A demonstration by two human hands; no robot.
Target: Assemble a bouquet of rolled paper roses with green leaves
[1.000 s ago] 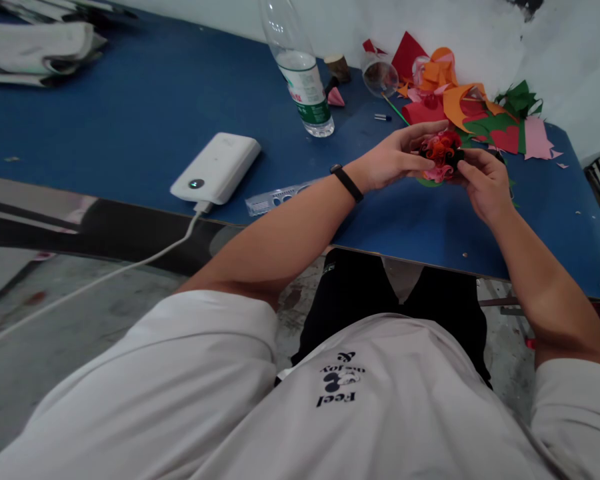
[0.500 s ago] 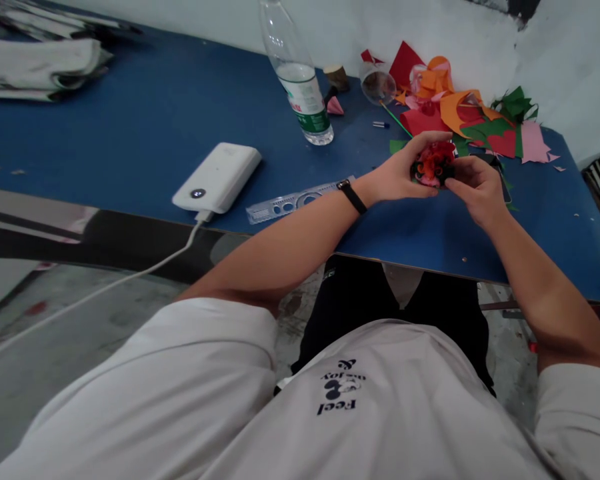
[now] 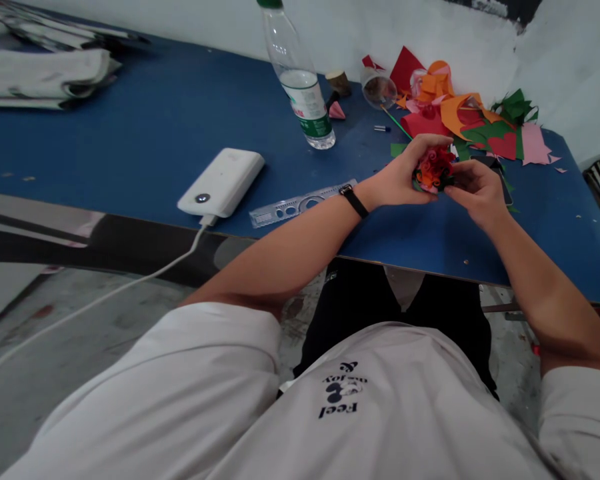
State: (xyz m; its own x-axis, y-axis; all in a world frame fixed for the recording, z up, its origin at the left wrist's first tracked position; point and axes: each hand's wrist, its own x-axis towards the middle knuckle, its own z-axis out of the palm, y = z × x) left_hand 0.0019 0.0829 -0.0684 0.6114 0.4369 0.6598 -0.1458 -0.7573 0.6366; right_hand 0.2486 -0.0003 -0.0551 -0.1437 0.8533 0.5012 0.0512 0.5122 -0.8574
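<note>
Between my hands is a small bunch of curled paper flowers [image 3: 434, 168] in red, orange and pink, with dark green at its lower edge. My left hand [image 3: 405, 172] wraps around its left side, thumb below and fingers above. At the right side, my right hand [image 3: 477, 190] pinches the dark green edge with thumb and fingertips. The bunch is held above the blue table [image 3: 410, 233]. A clear plastic ruler [image 3: 300, 203] lies by my left wrist. Partly hidden behind my right hand is a dark flat object [image 3: 505, 183], perhaps a phone.
Coloured paper scraps [image 3: 460, 113] pile up against the wall, beside a clear plastic cup [image 3: 379, 90]. A water bottle [image 3: 307, 110] stands further left. Nearer me lies a white power bank [image 3: 223, 181] with its cable hanging over the table edge. Folded cloth or paper [image 3: 45, 77] occupies the far left.
The paper flower bunch has turned slightly in my hands, showing more of its red and pink curls at the top. Both hands keep their hold; the view has shifted a little.
</note>
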